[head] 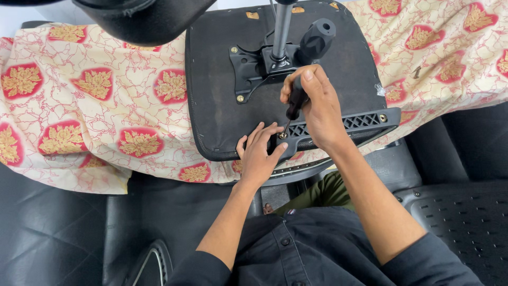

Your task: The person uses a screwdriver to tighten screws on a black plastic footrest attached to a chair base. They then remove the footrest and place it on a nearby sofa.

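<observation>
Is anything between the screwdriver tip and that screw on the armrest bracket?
Nothing visible. The screwdriver in the right hand meets the screw directly; the left hand fingers rest beside it on the armrest bracket.

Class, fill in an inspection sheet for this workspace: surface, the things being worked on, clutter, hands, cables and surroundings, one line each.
Surface: a table under a cream floral cloth with red and gold motifs.
Job's things: an upturned black chair seat lying on the cloth, its metal mounting plate and gas cylinder facing up; a black armrest bracket along the near edge; a screwdriver set tip-down on a screw.
Clutter: one small loose dark part on the cloth at right.
Hands: the right hand has its grip around the screwdriver handle; the left hand rests open on the seat edge beside the screw.
Cables: nothing seen.
Surroundings: other black chair parts around the person.
</observation>
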